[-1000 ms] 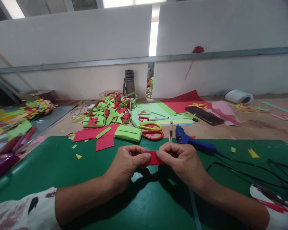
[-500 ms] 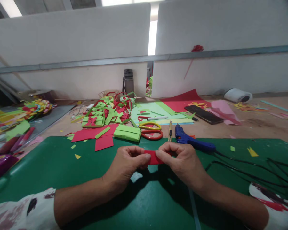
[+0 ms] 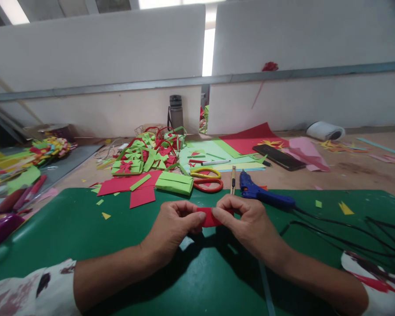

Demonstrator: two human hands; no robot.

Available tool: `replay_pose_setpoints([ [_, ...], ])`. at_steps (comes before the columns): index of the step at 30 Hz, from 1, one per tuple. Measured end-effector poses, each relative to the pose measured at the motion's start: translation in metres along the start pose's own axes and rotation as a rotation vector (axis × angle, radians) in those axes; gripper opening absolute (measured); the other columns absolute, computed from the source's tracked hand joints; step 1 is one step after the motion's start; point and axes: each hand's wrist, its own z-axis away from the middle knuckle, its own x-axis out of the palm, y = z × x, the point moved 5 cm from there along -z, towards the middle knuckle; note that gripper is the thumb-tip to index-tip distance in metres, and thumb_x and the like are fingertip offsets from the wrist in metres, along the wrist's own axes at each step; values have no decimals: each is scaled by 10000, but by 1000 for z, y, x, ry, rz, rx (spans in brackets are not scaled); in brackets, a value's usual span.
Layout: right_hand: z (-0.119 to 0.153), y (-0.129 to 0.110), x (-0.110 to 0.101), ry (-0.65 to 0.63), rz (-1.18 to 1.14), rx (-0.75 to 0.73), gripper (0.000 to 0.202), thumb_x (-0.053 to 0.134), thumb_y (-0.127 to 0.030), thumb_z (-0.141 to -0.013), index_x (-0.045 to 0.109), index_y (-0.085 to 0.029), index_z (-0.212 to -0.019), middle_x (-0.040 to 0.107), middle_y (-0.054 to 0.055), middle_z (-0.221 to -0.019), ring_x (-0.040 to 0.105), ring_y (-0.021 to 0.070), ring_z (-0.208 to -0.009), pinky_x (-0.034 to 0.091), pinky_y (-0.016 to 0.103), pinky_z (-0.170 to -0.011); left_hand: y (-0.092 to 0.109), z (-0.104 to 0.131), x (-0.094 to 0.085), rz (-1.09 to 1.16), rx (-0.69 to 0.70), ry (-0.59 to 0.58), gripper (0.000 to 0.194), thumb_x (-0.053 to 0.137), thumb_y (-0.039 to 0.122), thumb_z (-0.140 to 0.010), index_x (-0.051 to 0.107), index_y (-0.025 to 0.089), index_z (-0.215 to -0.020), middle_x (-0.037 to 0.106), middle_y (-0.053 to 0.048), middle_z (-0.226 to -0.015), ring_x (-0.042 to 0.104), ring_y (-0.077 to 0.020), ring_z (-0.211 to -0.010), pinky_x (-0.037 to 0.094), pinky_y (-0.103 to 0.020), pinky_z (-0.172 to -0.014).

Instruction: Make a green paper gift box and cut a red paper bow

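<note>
Red paper piece (image 3: 208, 217) held just above the green mat (image 3: 184, 285), centre front. Left hand (image 3: 173, 230) pinches one end, thumb and fingers; right hand (image 3: 250, 226) pinches the other and hides part of it.

Containers, largest first. Heap of small green and red paper pieces (image 3: 148, 156), strips looping up like handles; insides too jumbled to read. Behind it, upright lidded bottle (image 3: 177, 115), dark grey; contents cannot be told. Green folded packet (image 3: 174, 183), flap down, at mat's far edge; whether filled, cannot tell.

Round about, big to small: large red sheet (image 3: 250, 137) near the wall; blue glue gun (image 3: 266, 195) just beyond right hand; dark phone (image 3: 279, 157); scissors (image 3: 207, 180), yellow and red loops, right of packet; cutter (image 3: 233, 180) between scissors and glue gun; yellow scrap (image 3: 105, 215) on mat.
</note>
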Motion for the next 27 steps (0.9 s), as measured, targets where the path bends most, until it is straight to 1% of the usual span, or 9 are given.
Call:
replay_pose_setpoints([
  [3, 1, -3, 2, -19, -42, -55, 165, 618, -256, -744, 583, -174, -606, 553, -27, -593, 501, 115, -553, 381, 224, -516, 0, 0, 1, -2, 2, -4, 178, 722, 242, -640, 589, 127, -608, 560, 10, -487, 468, -76, -464, 369, -190, -487],
  [6, 1, -6, 3, -5, -66, -107, 194, 626, -207, -734, 557, -176, -556, 569, -16, -623, 530, 119, -579, 403, 225, -542, -1, 1, 3, 32, -15, -21, 207, 737, 266, -633, 584, 129, -616, 573, 7, -498, 507, -84, -463, 390, -191, -483],
  [10, 2, -10, 2, -1, -99, -136, 215, 611, -148, -731, 562, -178, -523, 641, 2, -676, 576, 125, -599, 427, 228, -561, -2, 3, 6, 53, -34, -69, 212, 733, 275, -660, 588, 120, -654, 613, -18, -524, 564, -97, -466, 426, -190, -483],
  [12, 3, -11, 2, 6, -113, -141, 225, 606, -136, -727, 562, -179, -511, 652, 2, -672, 586, 128, -601, 433, 229, -567, -3, 3, 7, 56, -35, -85, 205, 728, 272, -671, 597, 114, -678, 623, -25, -538, 590, -107, -486, 452, -197, -501],
  [17, 5, -9, 1, 11, -107, -76, 242, 595, -136, -720, 527, -174, -490, 615, -3, -610, 562, 124, -577, 416, 229, -556, -5, 4, 8, 40, -60, -95, 206, 716, 247, -680, 637, 103, -803, 655, -35, -629, 630, -125, -535, 490, -220, -544],
  [21, 4, -6, 2, -4, -76, -39, 221, 579, -154, -728, 544, -170, -511, 613, 1, -611, 548, 127, -577, 402, 239, -556, -5, 6, 12, -21, -76, -157, 207, 694, 225, -693, 664, 93, -851, 672, -60, -736, 647, -133, -585, 502, -242, -593],
  [27, 4, -4, 3, -20, -55, -2, 203, 570, -175, -734, 557, -166, -532, 614, 1, -610, 533, 125, -571, 393, 239, -553, -8, 6, 15, -40, -97, -213, 199, 669, 222, -718, 636, 98, -870, 661, -47, -704, 648, -129, -568, 471, -202, -529],
])
